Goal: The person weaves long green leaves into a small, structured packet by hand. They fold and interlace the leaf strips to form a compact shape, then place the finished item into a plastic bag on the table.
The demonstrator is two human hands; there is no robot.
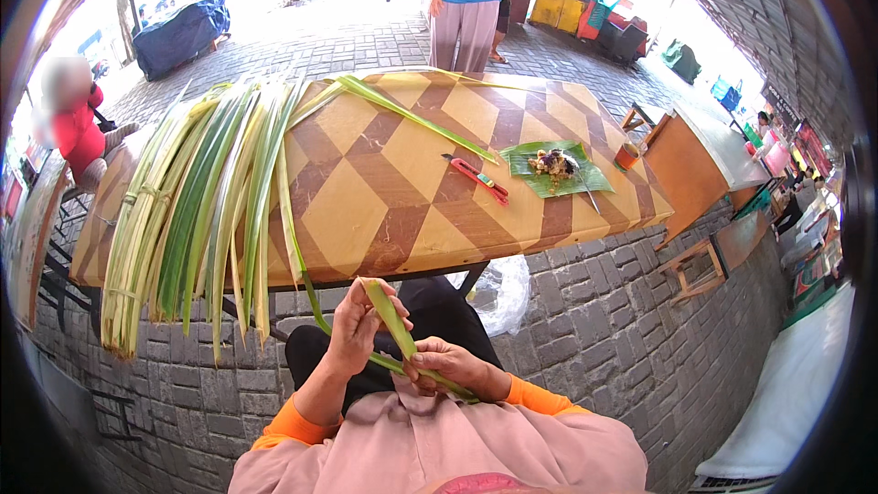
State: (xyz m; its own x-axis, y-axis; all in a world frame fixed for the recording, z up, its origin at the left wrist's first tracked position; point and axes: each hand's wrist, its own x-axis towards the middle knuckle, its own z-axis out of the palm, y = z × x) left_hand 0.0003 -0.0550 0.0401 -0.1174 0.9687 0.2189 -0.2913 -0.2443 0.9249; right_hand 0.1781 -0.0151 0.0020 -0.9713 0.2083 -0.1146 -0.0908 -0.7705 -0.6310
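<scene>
Between my two hands, above my lap, a green palm-leaf strip (393, 322) is bent, its upper part slanting up to the left. My left hand (353, 327) pinches its upper end between thumb and fingers. Lower and to the right, my right hand (448, 366) is closed around the lower fold. A narrow length of leaf trails up left toward the table (393, 185). Long green and yellowish palm leaves (197, 210) lie across the table's left end, partly bundled, their ends hanging over the near edge. A red cutter knife (476, 179) rests mid-table.
Food on a banana leaf (549, 187) with a spoon (587, 190) sits at the right, near a glass of brown drink (628, 155). Beyond the table stands a person in blue (468, 0). A wooden stool (695, 268) and a plastic bag (502, 297) are on the paving.
</scene>
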